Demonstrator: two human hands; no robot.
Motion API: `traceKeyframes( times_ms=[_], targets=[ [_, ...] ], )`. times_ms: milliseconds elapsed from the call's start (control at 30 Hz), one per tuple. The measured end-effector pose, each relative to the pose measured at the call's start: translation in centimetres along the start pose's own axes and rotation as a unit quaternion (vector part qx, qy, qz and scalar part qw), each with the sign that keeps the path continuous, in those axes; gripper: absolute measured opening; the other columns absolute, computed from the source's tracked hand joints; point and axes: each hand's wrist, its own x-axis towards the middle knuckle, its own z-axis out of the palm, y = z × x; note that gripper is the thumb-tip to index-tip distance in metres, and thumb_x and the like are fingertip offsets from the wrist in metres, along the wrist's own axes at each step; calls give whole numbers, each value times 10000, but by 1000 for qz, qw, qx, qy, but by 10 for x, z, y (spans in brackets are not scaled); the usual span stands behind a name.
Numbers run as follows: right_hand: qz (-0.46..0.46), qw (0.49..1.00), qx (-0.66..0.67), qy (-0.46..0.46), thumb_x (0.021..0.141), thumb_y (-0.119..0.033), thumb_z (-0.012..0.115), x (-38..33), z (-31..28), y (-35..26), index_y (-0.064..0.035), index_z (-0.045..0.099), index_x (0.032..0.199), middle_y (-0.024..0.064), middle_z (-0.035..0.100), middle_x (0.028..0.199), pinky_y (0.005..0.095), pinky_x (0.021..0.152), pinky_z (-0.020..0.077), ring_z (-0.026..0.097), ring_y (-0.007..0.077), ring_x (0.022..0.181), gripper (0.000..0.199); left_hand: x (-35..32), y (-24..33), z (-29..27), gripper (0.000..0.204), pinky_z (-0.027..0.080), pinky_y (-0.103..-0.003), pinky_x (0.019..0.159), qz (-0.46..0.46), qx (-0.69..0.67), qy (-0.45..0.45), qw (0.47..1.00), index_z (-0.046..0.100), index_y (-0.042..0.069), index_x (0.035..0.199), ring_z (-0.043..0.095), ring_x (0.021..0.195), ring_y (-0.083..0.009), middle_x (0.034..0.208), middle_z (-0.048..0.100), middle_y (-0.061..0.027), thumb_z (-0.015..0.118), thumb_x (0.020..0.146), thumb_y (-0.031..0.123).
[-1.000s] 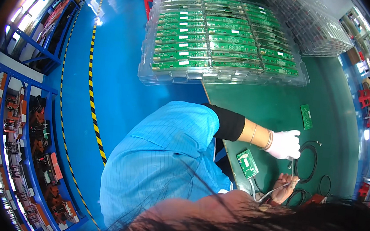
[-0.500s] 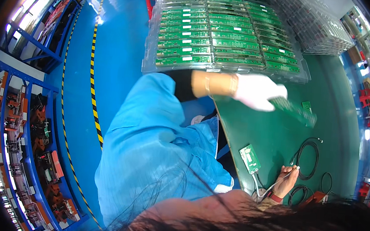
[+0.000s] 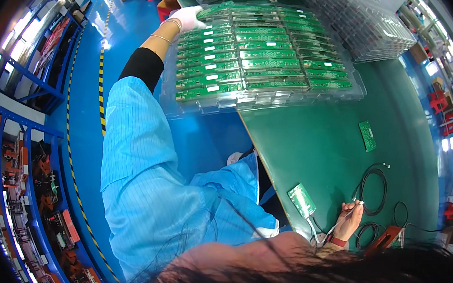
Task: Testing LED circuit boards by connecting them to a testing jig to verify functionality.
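- Plainly risky: stack of clear trays juts past the near edge of the green bench, out over the blue floor; likely to tip or slide off under a downward press at the far-left corner.
- Rows of green boards lying loose in the top tray; liable to hop out of their slots and scatter on any jolt.
- Left arm stretched far out in a blue sleeve, reaching from the seat; at full stretch, poor control over the placing and an easy snag on the tray rim.
- Left hand, white-gloved, closed on a board at the far-left corner of the top tray; could slip from the glove or land askew across a neighbour.
- Right hand low on the bench, pinching a thin white cable beside a small board; with attention on the trays, a tug could drag that small board toward the edge.
- Black cable loop just beside the right hand; apt to catch a finger or the white cable.
- Lone board lying flat mid-bench, well apart from both hands; little danger.
- Against half a second ago: left hand then over the bench near the lone board, board in its grip; now swung across to the stack's far-left corner, same grip.
- Right hand, small board and cable loop much as half a second ago.
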Motion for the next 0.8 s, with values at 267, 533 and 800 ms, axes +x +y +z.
traceKeyframes(
  times_ms=[267, 533, 800],
  targets=[
    [-7, 1000, -7, 7, 1006, -238, 528, -6, -11, 2, -64, 558, 1075, 27, 541, 809, 278, 782, 468, 519, 127, 724, 190, 23, 14, 11, 660, 464, -374, 958, 0, 16, -101, 995, 520, 32, 1288, 593, 1091, -307, 1240, 615, -120, 765, 698, 198],
    [-1, 1000, -16, -1, 1009, -241, 521, 0, -7, 6, -63, 550, 1080, 25, 539, 817, 280, 787, 459, 511, 126, 724, 195, 49, -8, 26, 745, 456, -392, 986, -18, 28, -147, 989, 500, 37, 1329, 581, 1122, -306, 1280, 600, -103, 799, 653, 125],
    [-5, 999, -37, -7, 1015, -237, 508, -1, -6, 3, -59, 549, 1071, 31, 536, 813, 280, 793, 462, 507, 129, 735, 192, 62, 11, 26, 835, 468, -395, 994, -18, 53, -207, 977, 479, 58, 1375, 581, 1136, -285, 1303, 594, -83, 819, 614, 107]
  ],
)
